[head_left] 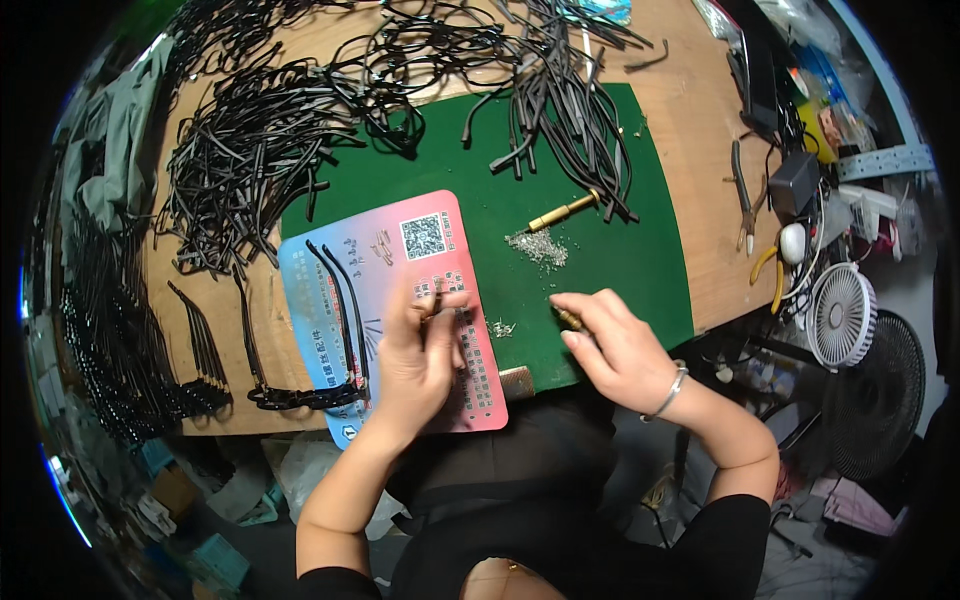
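Note:
My right hand, with a silver bangle at its wrist, grips a short brass-coloured screwdriver over the green mat. My left hand is partly blurred above the blue and pink printed card. Its fingers are curled together, and something small and dark shows between them, too unclear to name. A small heap of tiny silver screws lies on the mat beside a second brass screwdriver. More tiny metal pieces lie between my hands. Black glasses rest left of my left hand, across the card's edge.
Heaps of dark glasses temples and black frames cover the far and left table. Another bundle of temples lies on the mat. Pliers, yellow-handled cutters and a white fan are at the right.

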